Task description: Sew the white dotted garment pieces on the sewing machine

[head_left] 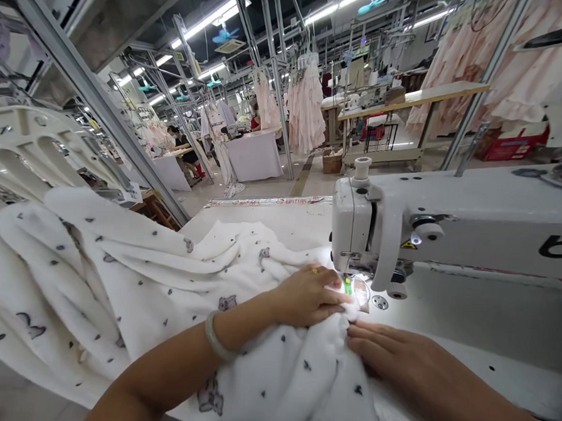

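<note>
White fleecy fabric with small grey animal and leaf prints lies bunched over the table, its edge at a white sewing machine. My left hand, wearing a ring, is closed on the fabric just left of the lit needle area, its fingers bent and pressing the cloth. A pale bangle circles that wrist. On the right side of the fabric's edge, my right hand grips it with fingers close together; its thumb is hidden. A bright green piece shows by the needle, which glare hides.
The fabric drapes left over a white plastic chair-like frame. A metal post slants behind it. The machine's arm spans the right side above the white table. Farther off are hanging pale pink garments, worktables and a seated person.
</note>
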Available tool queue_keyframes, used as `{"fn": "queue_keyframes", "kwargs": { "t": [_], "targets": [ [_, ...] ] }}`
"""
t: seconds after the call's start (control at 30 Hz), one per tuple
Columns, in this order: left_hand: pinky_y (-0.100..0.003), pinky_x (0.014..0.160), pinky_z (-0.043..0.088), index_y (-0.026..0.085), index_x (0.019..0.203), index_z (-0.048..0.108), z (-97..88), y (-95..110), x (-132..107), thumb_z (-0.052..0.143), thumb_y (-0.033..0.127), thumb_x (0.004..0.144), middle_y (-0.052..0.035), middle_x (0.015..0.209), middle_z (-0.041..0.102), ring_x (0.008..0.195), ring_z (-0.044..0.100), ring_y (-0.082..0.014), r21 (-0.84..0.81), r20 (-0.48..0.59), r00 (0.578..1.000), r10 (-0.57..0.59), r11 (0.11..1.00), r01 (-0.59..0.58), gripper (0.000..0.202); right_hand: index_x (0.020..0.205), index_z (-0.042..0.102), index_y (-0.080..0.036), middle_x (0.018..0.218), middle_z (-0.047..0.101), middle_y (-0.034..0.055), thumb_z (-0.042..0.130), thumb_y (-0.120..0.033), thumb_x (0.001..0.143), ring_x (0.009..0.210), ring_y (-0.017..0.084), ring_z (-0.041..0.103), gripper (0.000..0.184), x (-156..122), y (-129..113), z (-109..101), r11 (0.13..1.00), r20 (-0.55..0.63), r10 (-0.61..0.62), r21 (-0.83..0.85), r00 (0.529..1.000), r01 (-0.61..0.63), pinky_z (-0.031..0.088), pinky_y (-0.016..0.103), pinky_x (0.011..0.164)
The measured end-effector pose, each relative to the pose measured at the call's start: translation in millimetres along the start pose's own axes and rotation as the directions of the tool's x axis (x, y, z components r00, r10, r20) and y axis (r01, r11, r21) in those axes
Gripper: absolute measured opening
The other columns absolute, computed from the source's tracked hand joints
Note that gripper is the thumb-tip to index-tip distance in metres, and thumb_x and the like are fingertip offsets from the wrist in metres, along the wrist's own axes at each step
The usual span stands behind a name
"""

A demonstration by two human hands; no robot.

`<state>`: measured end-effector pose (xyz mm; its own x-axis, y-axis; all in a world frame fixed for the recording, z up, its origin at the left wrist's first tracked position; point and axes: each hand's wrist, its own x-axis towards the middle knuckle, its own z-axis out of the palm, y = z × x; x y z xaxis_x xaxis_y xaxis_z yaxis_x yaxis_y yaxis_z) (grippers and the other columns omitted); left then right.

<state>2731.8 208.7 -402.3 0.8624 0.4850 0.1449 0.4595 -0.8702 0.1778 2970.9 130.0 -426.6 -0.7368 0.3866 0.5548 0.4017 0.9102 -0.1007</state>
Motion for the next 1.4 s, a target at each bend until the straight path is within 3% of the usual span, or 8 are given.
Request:
{"fn": "queue_keyframes", "kwargs": {
  "t": [0.13,0.3,0.47,0.63,0.83,1.03,1.23,1.4],
  "targets": [
    [-0.039,0.109,0.043,0.025,0.124,0.075,-15.7,-4.5,5.2,0.051,0.034,0.106,-0.0100,0.119,0.068,0.115,0.065,-0.0238,-0.043,0.063,0.998,-0.016,0.999,0.019,0.031,0.123,0.068,-0.015,0.124,0.076,0.0136,0.042,-0.008,0.103,0.114,0.023,0.074,0.034,-4.9,5.1,6.8,0.998,-0.009,0.000,-0.059,1.000,-0.001,0.062,0.040,0.099],
    [-0.054,0.120,0.036,0.017,0.143,0.058,-38.5,47.9,-17.7,0.063,0.053,0.097,-0.0145,0.129,0.067,0.130,0.058,-0.0332,-0.083,0.074,0.991,-0.116,0.989,0.122,0.059,0.117,0.072,-0.014,0.105,0.080,0.0092,0.035,-0.007,0.104,0.095,0.022,0.074,0.039,4.9,-10.8,-6.8,0.971,0.014,-0.214,-0.107,0.977,0.214,0.061,0.040,0.092],
    [-0.055,0.123,0.036,0.012,0.145,0.046,-7.8,91.4,-52.4,0.064,0.025,0.086,-0.0197,0.147,0.056,0.142,0.049,-0.0355,-0.037,-0.050,0.944,-0.325,0.946,0.323,0.064,0.109,0.073,-0.015,0.090,0.077,0.0078,0.034,-0.005,0.104,0.083,0.019,0.070,0.041,7.9,-24.9,-10.5,0.978,-0.009,-0.204,-0.046,0.979,0.203,0.058,0.034,0.084],
    [-0.052,0.114,0.046,0.020,0.108,0.059,2.2,67.4,-37.4,0.048,0.006,0.081,-0.0116,0.117,0.070,0.124,0.062,-0.0299,-0.016,-0.138,0.895,-0.423,0.905,0.425,0.032,0.114,0.073,-0.018,0.094,0.077,0.0086,0.041,-0.010,0.101,0.089,0.020,0.070,0.035,8.6,-25.6,-20.6,0.989,0.053,-0.122,0.089,0.991,0.117,0.056,0.033,0.086],
    [-0.031,0.070,0.047,0.022,0.082,0.050,-25.0,44.2,3.6,0.043,0.016,0.089,-0.0010,0.078,0.061,0.075,0.059,-0.0188,-0.381,-0.206,0.833,-0.513,0.826,0.415,0.012,0.110,0.071,-0.019,0.097,0.077,0.0060,0.054,-0.034,0.106,0.095,0.023,0.070,0.023,14.8,-15.8,-24.8,0.995,-0.059,-0.010,0.103,0.998,0.016,0.052,0.040,0.098],
    [-0.033,0.082,0.049,0.021,0.098,0.059,-21.0,47.5,-5.2,0.065,0.030,0.089,-0.0030,0.097,0.070,0.091,0.065,-0.0217,-0.454,-0.198,0.810,-0.552,0.784,0.423,0.014,0.131,0.063,-0.019,0.117,0.075,0.0082,0.060,-0.029,0.103,0.112,0.028,0.065,0.029,3.1,-1.2,8.9,0.968,-0.143,0.246,-0.018,0.959,-0.251,0.056,0.046,0.094],
    [-0.036,0.091,0.050,0.019,0.087,0.065,-18.0,44.6,-14.3,0.056,0.012,0.085,-0.0079,0.101,0.069,0.099,0.063,-0.0235,-0.315,-0.256,0.889,-0.380,0.902,0.295,0.011,0.143,0.060,-0.031,0.136,0.070,0.0049,0.051,-0.034,0.106,0.135,0.028,0.055,0.038,-3.1,7.0,10.4,0.928,0.106,0.329,0.147,0.938,-0.342,0.059,0.046,0.099],
    [-0.034,0.087,0.048,0.019,0.088,0.060,-17.9,50.8,-14.3,0.052,0.015,0.094,-0.0040,0.089,0.069,0.087,0.062,-0.0213,-0.309,-0.048,0.936,-0.348,0.897,0.317,0.011,0.140,0.063,-0.026,0.126,0.073,0.0073,0.054,-0.029,0.106,0.124,0.026,0.062,0.036,2.6,13.1,-5.1,0.979,0.118,0.173,0.090,0.978,-0.184,0.055,0.043,0.099]
  ]
}}
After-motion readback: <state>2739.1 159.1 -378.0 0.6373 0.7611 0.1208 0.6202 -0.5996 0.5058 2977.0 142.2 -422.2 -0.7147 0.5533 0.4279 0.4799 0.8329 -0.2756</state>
